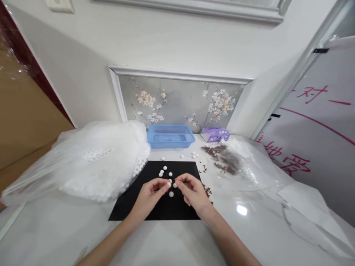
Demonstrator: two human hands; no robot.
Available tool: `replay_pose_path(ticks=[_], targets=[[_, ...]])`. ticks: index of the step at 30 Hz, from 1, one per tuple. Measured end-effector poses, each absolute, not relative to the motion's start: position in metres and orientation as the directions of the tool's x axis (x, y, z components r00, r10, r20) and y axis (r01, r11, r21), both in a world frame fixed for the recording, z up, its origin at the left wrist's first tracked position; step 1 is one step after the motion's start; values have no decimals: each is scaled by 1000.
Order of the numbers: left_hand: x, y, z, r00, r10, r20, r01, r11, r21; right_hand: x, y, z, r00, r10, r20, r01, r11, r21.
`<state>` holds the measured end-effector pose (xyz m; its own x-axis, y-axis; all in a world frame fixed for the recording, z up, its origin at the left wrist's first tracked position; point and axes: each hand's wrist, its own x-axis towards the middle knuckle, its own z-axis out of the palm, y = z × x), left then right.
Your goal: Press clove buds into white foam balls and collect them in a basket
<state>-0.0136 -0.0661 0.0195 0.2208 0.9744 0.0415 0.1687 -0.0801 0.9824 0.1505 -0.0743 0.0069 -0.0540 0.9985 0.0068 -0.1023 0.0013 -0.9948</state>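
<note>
Over a black mat (124, 207), my left hand (152, 191) pinches a small white ball (169, 184) between thumb and fingertips. My right hand (194, 192) is closed in a pinch just to its right, the fingertips almost meeting those of the left. What the right fingertips grip is too small to make out; another white ball (175, 185) shows right beside them. Several more white balls (165, 168) lie loose on the mat, one (171, 194) just below the hands. Small reddish-brown pieces (207, 191) are scattered past the mat's right edge, partly behind my right hand.
A large clear bag of white balls (102, 166) takes up the left side. At the back stand a blue plastic basket (171, 145) and a purple tissue pack (215, 135). On the right lies a clear bag (257, 166) with brown pieces (226, 160). A wall (177, 48) closes the back.
</note>
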Motion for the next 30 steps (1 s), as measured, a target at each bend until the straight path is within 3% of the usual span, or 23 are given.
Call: replay_pose_path(ticks=[2, 4, 6, 8, 17, 25, 30], targets=[[-23, -62, 25, 234, 959, 161, 378, -243, 894, 166, -71, 11, 25, 993, 111, 35, 111, -993], [-35, -59, 30, 312, 922, 230, 542, -372, 754, 184, -68, 12, 44, 969, 242, 278, 220, -935], [-46, -57, 32, 412, 882, 228, 610, -453, 650, 198, -66, 10, -61, 957, 282, 505, 274, -819], [-53, -56, 31, 476, 852, 218, 636, -504, 584, 206, -67, 7, -174, 954, 246, 609, 300, -734], [-45, -38, 48, 496, 856, 146, 702, -494, 513, 188, -75, 5, -260, 941, 216, 764, 337, -551], [-27, 51, 36, 302, 936, 179, 788, -351, 506, 189, -73, 5, -234, 926, 297, 737, 368, -567], [-23, 72, 18, 307, 928, 212, 777, -373, 507, 188, -73, 4, -231, 922, 309, 738, 373, -563]])
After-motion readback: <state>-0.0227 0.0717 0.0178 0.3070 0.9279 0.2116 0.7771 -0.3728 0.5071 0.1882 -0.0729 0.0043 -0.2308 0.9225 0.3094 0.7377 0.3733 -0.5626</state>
